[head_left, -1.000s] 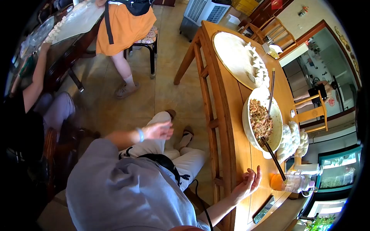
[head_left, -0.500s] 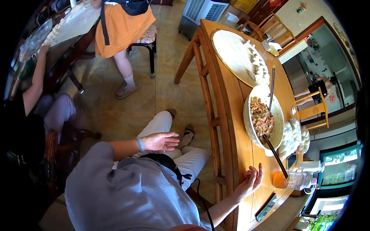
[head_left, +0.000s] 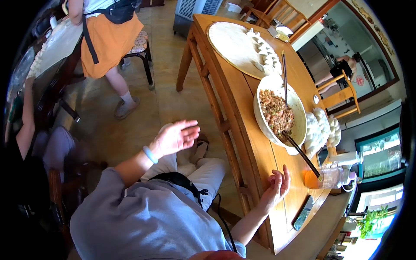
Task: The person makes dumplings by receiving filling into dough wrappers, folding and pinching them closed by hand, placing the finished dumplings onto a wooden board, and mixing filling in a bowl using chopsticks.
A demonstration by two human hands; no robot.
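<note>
My left hand (head_left: 174, 139), with a pale blue band at the wrist, hangs in the air over my lap, palm up and fingers apart, holding nothing. Resting at the near edge of the wooden table (head_left: 264, 162), my right hand (head_left: 276, 189) has loosely curled, parted fingers and is also free of any object. Closest to it are a bottle of orange liquid (head_left: 318, 178) and a phone (head_left: 303, 213) lying flat. Beyond stands a large white bowl (head_left: 299, 102) of minced filling (head_left: 276, 110), with dark chopsticks (head_left: 302, 154) leaning across its rim.
A round floured board (head_left: 229, 45) carries a row of dumplings (head_left: 266, 54). Bagged round white items (head_left: 318, 130) sit beside the bowl. Left, a person in an orange garment (head_left: 108, 41) stands near a stool (head_left: 141, 45); another person's arm (head_left: 27, 121) reaches onto a second table.
The view has shifted, so the table and bowl appear further left. My left hand has risen slightly, its fingers still apart. My right hand stays at the table edge.
</note>
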